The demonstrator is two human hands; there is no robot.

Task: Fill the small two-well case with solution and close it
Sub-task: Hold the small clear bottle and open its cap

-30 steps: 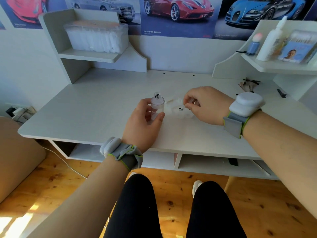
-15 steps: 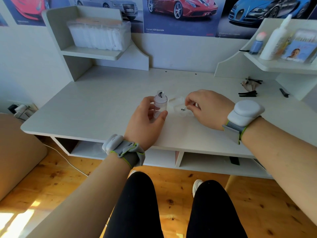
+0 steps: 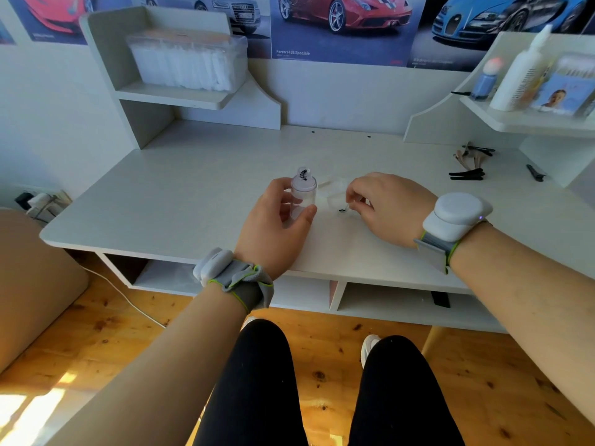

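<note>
A small clear bottle [image 3: 303, 191] with a pale cap stands upright on the white desk [image 3: 180, 194], and my left hand [image 3: 279, 226] is wrapped around it. Just right of it lies the small translucent two-well case [image 3: 333, 193], its lid part raised behind. My right hand [image 3: 388, 206] rests on the case's right side, fingertips pinching a thin clear piece with a dark tip [image 3: 343, 210] at the case's front. The wells themselves are hard to make out.
Dark hair clips [image 3: 467, 174] and a black clip [image 3: 535, 172] lie at the desk's back right. The right shelf holds a white bottle [image 3: 518, 75] and a blue bottle [image 3: 484, 80]; the left shelf holds a clear box of white pads [image 3: 186, 59].
My right hand has shifted slightly toward me and down onto the case's front. My left hand keeps its hold on the bottle, which has stayed upright.
</note>
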